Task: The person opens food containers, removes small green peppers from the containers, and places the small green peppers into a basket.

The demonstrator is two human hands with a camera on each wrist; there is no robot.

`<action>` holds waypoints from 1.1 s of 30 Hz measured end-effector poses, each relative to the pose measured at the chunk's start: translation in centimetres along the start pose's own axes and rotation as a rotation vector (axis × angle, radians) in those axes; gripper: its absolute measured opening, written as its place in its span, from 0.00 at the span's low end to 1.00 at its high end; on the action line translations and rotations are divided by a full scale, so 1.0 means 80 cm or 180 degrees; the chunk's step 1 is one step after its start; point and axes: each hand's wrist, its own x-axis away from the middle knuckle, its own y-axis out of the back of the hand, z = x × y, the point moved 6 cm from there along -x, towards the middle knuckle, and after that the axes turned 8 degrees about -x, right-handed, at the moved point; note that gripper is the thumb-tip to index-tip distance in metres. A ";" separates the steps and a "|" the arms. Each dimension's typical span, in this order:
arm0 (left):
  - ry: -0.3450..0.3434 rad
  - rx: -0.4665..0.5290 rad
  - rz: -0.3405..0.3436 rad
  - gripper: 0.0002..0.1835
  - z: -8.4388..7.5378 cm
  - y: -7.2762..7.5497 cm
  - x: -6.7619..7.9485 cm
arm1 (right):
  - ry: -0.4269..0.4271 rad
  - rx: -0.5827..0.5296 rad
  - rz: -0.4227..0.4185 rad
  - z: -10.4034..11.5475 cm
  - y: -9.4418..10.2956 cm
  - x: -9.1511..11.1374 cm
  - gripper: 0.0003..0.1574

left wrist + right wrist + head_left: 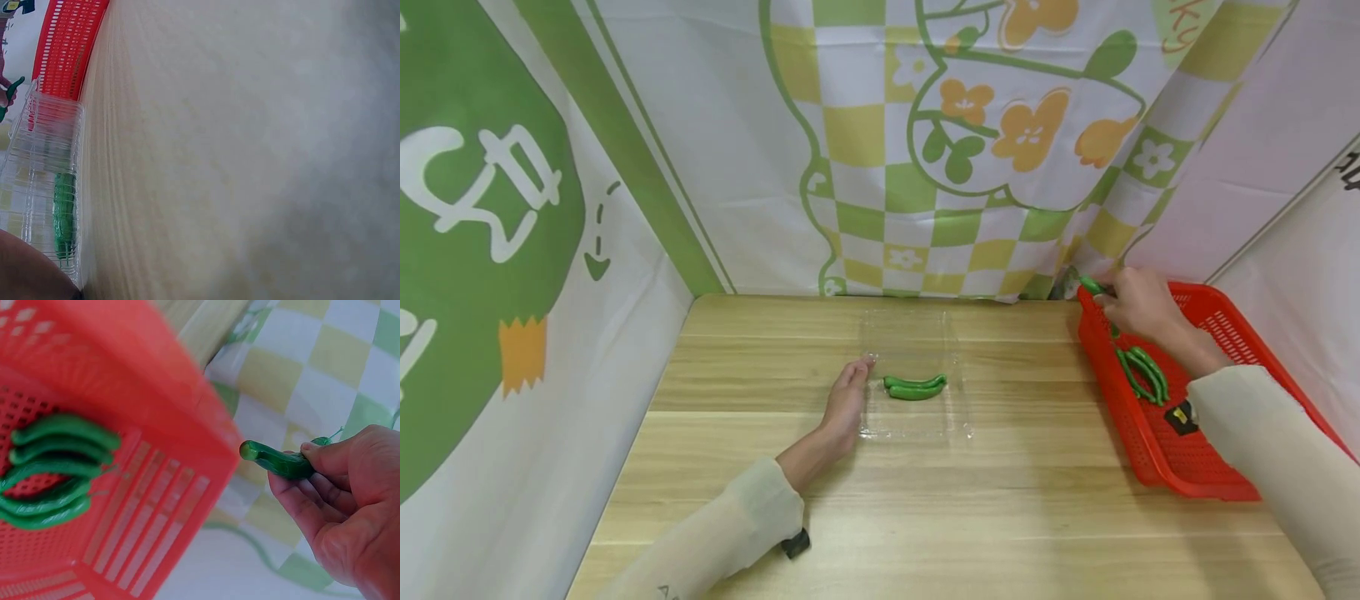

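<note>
A clear plastic box [917,423] with its lid folded back lies on the wooden table. Green chili peppers [914,389] lie side by side in it. My left hand [844,407] holds the box's left edge between thumb and fingers. Above the far left corner of the red basket [1116,408], my right hand [1142,308] pinches a single green chili pepper [281,464], its blunt end pointing out past the fingertips. Several more chili peppers [56,469] lie on the basket floor. In the left wrist view most of the left hand is hidden.
The slotted basket stands along the table's right side. A patterned cloth [910,208] hangs at the table's back edge, and a green and white sheet [602,350] hangs on the left. Bare wooden table [1030,392] lies between box and basket.
</note>
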 end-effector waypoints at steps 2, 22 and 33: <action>0.0001 0.0009 0.0002 0.24 0.000 0.000 0.000 | -0.0055 0.0033 0.0026 -0.012 0.003 0.002 0.06; 0.0000 -0.0019 -0.0026 0.24 -0.002 0.000 0.002 | -0.0618 0.0208 0.0476 -0.123 0.012 0.035 0.20; -0.0020 -0.0053 -0.0026 0.24 -0.005 0.000 0.001 | -0.0994 0.0227 0.0783 -0.157 0.007 0.057 0.23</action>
